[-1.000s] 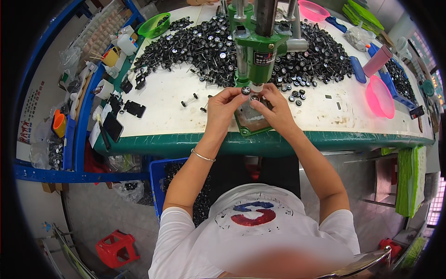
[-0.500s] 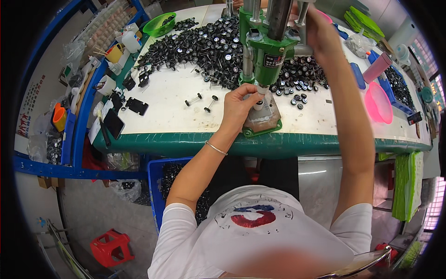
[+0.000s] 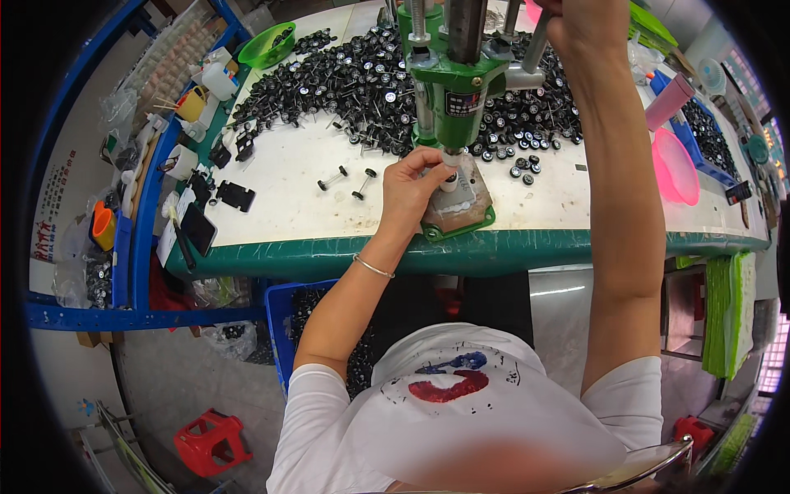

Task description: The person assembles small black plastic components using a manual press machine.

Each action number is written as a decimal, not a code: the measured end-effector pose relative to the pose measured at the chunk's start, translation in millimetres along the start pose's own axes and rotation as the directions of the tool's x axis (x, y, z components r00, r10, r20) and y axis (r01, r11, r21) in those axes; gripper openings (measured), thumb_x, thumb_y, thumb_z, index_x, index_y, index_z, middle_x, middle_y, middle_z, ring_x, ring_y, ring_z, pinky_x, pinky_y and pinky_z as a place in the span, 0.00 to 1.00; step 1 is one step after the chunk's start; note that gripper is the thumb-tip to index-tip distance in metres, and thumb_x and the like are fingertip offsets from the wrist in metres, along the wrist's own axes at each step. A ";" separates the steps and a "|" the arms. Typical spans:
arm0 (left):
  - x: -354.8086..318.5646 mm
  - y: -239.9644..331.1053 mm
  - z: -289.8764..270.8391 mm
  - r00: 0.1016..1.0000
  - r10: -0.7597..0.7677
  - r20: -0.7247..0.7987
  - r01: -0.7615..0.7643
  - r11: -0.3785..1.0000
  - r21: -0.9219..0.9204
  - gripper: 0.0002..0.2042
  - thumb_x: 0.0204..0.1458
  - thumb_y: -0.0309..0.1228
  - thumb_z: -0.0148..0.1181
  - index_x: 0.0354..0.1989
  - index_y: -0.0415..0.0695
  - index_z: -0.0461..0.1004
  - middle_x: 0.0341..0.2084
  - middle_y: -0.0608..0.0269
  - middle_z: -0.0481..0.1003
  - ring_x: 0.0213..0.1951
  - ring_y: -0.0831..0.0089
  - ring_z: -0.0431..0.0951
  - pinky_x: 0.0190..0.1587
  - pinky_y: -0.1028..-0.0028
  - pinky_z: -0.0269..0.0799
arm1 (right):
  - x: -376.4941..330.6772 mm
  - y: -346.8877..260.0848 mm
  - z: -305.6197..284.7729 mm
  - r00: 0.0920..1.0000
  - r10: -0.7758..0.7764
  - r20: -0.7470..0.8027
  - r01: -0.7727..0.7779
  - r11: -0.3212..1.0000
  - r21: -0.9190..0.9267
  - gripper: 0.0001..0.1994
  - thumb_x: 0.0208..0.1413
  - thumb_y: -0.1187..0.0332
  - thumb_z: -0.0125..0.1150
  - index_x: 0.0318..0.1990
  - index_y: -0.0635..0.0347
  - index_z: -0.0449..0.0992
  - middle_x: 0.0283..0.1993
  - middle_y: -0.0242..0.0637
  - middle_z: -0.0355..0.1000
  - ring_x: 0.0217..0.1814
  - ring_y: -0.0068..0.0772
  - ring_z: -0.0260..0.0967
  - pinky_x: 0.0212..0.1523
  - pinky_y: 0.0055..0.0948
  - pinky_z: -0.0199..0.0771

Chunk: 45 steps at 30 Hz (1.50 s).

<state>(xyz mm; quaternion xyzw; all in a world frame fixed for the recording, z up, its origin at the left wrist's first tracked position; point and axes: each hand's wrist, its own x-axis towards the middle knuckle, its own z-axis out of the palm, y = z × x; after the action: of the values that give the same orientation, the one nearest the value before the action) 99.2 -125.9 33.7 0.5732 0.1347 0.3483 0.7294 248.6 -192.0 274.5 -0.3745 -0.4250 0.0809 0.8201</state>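
Note:
A green hand press with a steel ram stands at the table's front edge. My left hand is at its base, thumb and fingers pinched round a small piece right under the ram; the fingers hide most of it. A pale round holder sits beneath them on the press base plate. My right hand is raised at the top edge, partly cut off, closed round the press lever. Two small axles with black wheels, one a wheel pair, lie left of my left hand.
A big heap of black wheels on axles spreads behind the press. Loose wheels lie right of it. A green bowl stands far left, a pink bowl right. A blue bin is below the table, a red stool on the floor.
My right hand has gone up toward the top edge with the lever. My left hand keeps its pinch under the ram. The whole view has shifted slightly.

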 end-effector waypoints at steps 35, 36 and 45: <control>-3.9 38.2 -119.0 0.954 0.299 0.019 0.015 -0.111 0.994 0.05 0.44 0.32 0.64 0.24 0.46 0.82 0.24 0.63 0.76 0.33 0.64 0.72 0.48 0.65 0.61 | -42.2 63.8 -110.5 0.970 0.239 0.037 -0.157 0.738 -0.657 0.14 0.60 0.57 0.55 0.40 0.59 0.77 0.28 0.27 0.69 0.28 0.18 0.64 0.32 0.21 0.65; -5.1 36.2 -120.2 0.954 0.298 0.016 0.016 -0.107 0.994 0.05 0.44 0.32 0.64 0.24 0.46 0.82 0.24 0.63 0.76 0.33 0.64 0.72 0.48 0.65 0.61 | -61.1 63.6 -119.5 0.942 0.335 0.035 -0.204 0.651 -0.731 0.13 0.60 0.59 0.56 0.40 0.60 0.77 0.28 0.27 0.69 0.28 0.18 0.64 0.33 0.21 0.66; 13.6 18.7 -111.9 0.899 0.428 0.089 -0.103 0.009 0.995 0.05 0.44 0.31 0.63 0.29 0.49 0.82 0.29 0.68 0.77 0.39 0.66 0.72 0.50 0.64 0.60 | -197.9 108.0 -177.1 0.924 0.237 0.301 0.232 0.279 -0.932 0.09 0.52 0.68 0.63 0.40 0.57 0.77 0.39 0.37 0.69 0.36 0.39 0.69 0.37 0.32 0.70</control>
<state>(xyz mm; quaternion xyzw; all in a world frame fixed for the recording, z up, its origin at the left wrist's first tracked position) 35.7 -32.0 19.5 0.8795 0.3092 0.3595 0.0399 278.9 -301.5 11.4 -0.7677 -0.5378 -0.1181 0.3280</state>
